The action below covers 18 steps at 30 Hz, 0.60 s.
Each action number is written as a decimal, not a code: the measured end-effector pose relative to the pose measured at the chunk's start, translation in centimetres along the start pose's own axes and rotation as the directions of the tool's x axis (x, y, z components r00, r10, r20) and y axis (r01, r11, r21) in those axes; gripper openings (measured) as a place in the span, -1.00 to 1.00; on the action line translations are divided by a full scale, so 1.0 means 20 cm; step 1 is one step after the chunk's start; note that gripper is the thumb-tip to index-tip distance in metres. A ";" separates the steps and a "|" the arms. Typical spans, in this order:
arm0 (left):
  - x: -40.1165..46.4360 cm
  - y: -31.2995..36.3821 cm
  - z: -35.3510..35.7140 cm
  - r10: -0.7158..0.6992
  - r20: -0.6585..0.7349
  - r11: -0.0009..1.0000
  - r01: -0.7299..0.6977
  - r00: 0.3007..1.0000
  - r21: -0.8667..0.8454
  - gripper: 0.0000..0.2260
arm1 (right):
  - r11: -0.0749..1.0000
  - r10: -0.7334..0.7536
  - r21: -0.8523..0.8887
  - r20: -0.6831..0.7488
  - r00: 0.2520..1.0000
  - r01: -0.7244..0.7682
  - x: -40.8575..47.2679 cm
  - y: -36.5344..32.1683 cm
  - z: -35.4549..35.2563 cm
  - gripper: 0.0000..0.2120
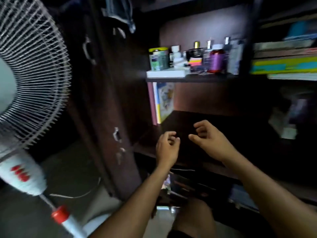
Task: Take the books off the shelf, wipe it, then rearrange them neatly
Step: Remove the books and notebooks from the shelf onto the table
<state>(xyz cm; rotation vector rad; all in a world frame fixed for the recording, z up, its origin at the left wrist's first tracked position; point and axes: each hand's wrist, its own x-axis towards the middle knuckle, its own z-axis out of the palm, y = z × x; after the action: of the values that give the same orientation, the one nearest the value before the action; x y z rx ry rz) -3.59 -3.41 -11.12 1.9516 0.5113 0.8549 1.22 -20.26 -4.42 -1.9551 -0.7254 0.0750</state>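
The shelf [197, 121] and the cabinet door [109, 103] are showing dark brown. The upright books [161, 102] are showing a pink spine, a white one, and a cover patterned in blue, yellow and white. The sticky-note stack [195, 63] is showing bands of pink, orange and yellow. The bottle [217, 60] is showing dark red. The pedestal fan [25, 74] is showing a white grille, red buttons and a red collar.

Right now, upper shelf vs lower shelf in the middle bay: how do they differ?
The upper shelf is crowded with bottles and small boxes; the lower shelf is mostly bare. Only the lower shelf holds upright books, at its left end. The left hand and right hand are at the lower shelf, not the upper. Both are dark wood.
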 end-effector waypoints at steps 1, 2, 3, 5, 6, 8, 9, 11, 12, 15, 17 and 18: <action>0.05 -0.10 -0.03 -0.022 -0.005 0.999 0.022 1.000 0.031 -0.74 | 0.998 -0.005 0.059 -0.010 1.000 0.005 0.06 0.04 0.12 -0.64; 0.07 -0.15 -0.03 -0.061 0.012 0.997 0.060 0.998 0.050 -0.67 | 0.994 -0.004 0.107 -0.018 1.000 0.006 0.08 0.10 0.21 -0.66; 0.12 -0.20 -0.03 -0.075 0.016 0.995 0.074 0.997 0.066 -0.60 | 0.988 0.014 0.155 0.000 1.000 -0.014 0.11 0.15 0.29 -0.67; 0.20 -0.25 -0.03 -0.095 0.033 0.992 0.092 0.995 0.084 -0.49 | 0.978 0.032 0.206 0.047 0.998 -0.041 0.13 0.23 0.41 -0.68; 0.26 -0.27 0.00 -0.103 0.043 0.990 0.098 0.994 0.104 -0.44 | 0.979 0.022 0.202 0.065 0.998 -0.035 0.16 0.28 0.45 -0.67; 0.39 -0.28 0.04 -0.097 0.057 0.984 0.088 0.994 0.154 -0.33 | 0.980 -0.001 0.198 0.089 0.996 -0.017 0.23 0.35 0.49 -0.65; 0.45 -0.30 0.06 -0.086 0.052 0.985 0.078 0.995 0.152 -0.27 | 0.979 0.001 0.202 0.096 0.995 -0.021 0.28 0.37 0.49 -0.64; 0.58 -0.32 0.09 -0.136 0.013 0.983 0.133 0.991 0.128 -0.16 | 0.976 0.008 0.215 0.115 0.993 -0.033 0.39 0.40 0.51 -0.62; 0.63 -0.33 0.12 -0.165 -0.013 0.980 0.166 0.986 0.114 -0.15 | 0.975 0.009 0.219 0.126 0.992 -0.036 0.44 0.41 0.53 -0.62; 0.76 -0.38 0.19 -0.137 -0.106 0.988 0.144 0.985 0.062 -0.22 | 0.976 -0.028 0.217 0.143 0.989 -0.004 0.65 0.43 0.60 -0.60; 0.80 -0.43 0.24 -0.112 -0.171 0.991 0.123 0.979 0.058 -0.28 | 0.977 -0.066 0.213 0.145 0.987 0.035 0.80 0.44 0.64 -0.60; 0.82 -0.44 0.25 -0.097 -0.197 0.991 0.112 0.976 0.067 -0.29 | 0.975 -0.084 0.216 0.147 0.986 0.051 0.89 0.44 0.66 -0.60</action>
<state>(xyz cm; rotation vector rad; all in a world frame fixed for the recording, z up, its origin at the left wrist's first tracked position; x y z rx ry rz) 11.04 8.73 -14.54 1.9028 0.7653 0.9749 15.06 -3.33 -13.72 -1.7326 -0.8502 0.2553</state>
